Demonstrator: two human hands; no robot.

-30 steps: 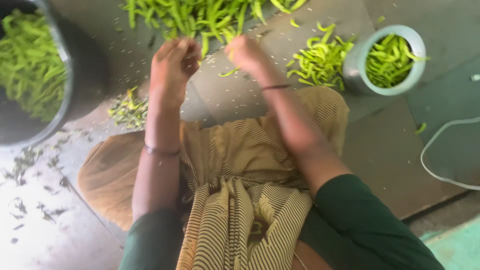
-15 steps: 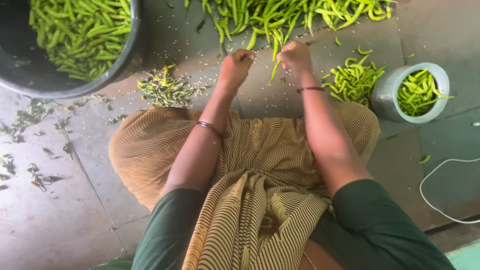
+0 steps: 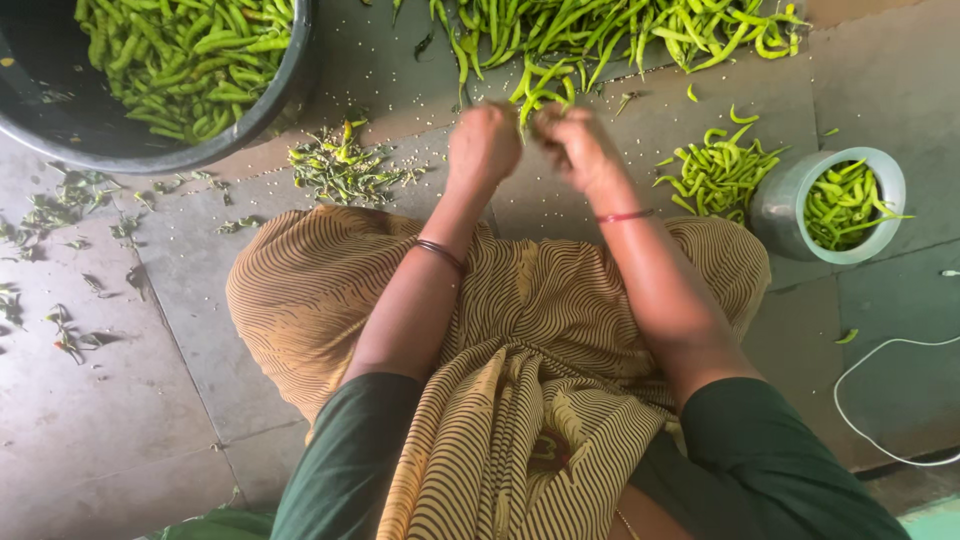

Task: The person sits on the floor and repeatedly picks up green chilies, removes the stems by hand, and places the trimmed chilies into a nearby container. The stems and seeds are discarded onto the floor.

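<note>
Both hands, left hand [image 3: 483, 145] and right hand [image 3: 578, 148], had drawn together, pinching one slender green chilli [image 3: 532, 104] beside the loose green chilli heap [image 3: 620, 30] on the floor.

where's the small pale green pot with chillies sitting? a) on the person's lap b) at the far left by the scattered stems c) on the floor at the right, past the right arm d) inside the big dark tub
c: the small pale green pot stands on the stone floor at the right, beyond the right hand, beside a small heap of green chillies, far from the big dark tub.
</note>
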